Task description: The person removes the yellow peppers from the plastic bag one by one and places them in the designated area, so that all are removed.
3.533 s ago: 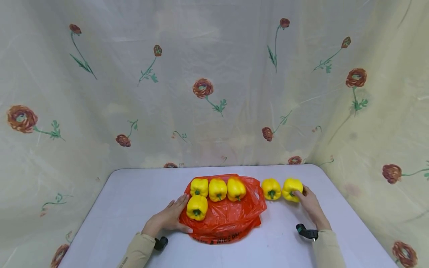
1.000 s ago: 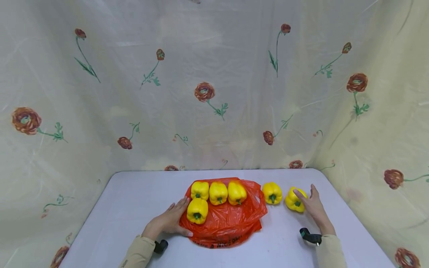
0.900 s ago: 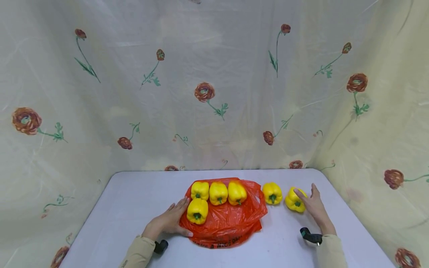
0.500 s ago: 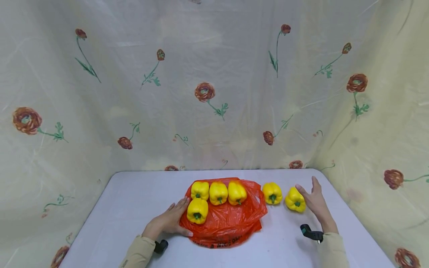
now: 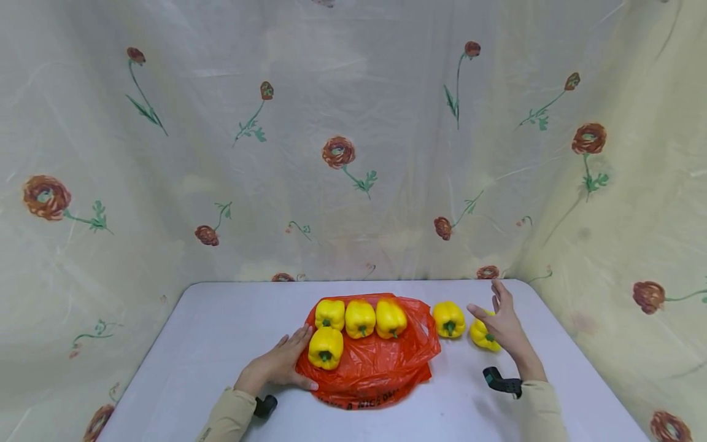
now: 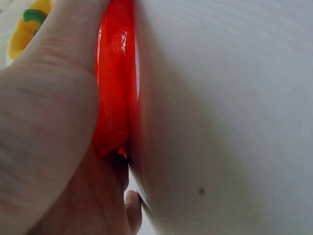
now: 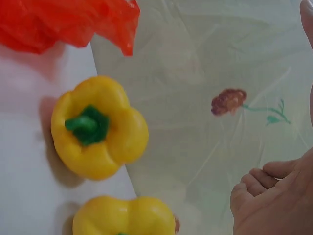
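Observation:
A red plastic bag (image 5: 381,362) lies flat on the table, with several yellow bell peppers on it; one pepper (image 5: 325,348) sits at its left side. My left hand (image 5: 280,362) rests on the bag's left edge, fingers spread and thumb on the plastic; in the left wrist view the red plastic (image 6: 115,83) runs beside the hand. Right of the bag stand two more bell peppers, a nearer one (image 5: 448,319) and an outer one (image 5: 482,336). My right hand (image 5: 505,325) hovers over the outer pepper, partly covering it, fingers apart and holding nothing.
The white table (image 5: 221,325) has a back edge meeting a floral-printed curtain (image 5: 353,215), which also hangs at both sides. A black wrist device (image 5: 501,382) is on the right wrist, another (image 5: 266,405) on the left.
My right hand has let go of the outer pepper, which now sits slightly nearer me, then risen and shifted left over it. The left hand and bag have stayed put.

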Demonstrator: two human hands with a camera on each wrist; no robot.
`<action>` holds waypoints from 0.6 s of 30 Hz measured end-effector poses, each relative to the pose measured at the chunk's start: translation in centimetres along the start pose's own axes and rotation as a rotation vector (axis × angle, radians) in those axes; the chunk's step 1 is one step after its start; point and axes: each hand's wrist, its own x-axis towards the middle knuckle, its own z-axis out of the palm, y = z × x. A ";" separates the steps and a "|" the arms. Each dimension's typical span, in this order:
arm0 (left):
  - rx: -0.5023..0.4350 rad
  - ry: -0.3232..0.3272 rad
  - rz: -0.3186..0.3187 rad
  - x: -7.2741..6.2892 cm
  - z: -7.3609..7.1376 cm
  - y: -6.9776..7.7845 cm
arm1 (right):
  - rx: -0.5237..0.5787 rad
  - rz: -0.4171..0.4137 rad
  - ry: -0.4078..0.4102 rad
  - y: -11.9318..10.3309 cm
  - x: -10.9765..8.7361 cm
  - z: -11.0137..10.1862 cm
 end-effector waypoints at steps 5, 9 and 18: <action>-0.006 0.006 0.005 -0.1 0.0 0.0 | 0.020 -0.046 -0.009 -1.5 -0.2 1.2; -0.004 0.012 0.009 -0.1 0.0 0.1 | 0.046 -0.094 -0.014 -2.6 -0.3 2.1; -0.003 0.003 0.002 0.1 0.2 -0.3 | 0.061 -0.114 -0.095 -4.3 -0.9 4.9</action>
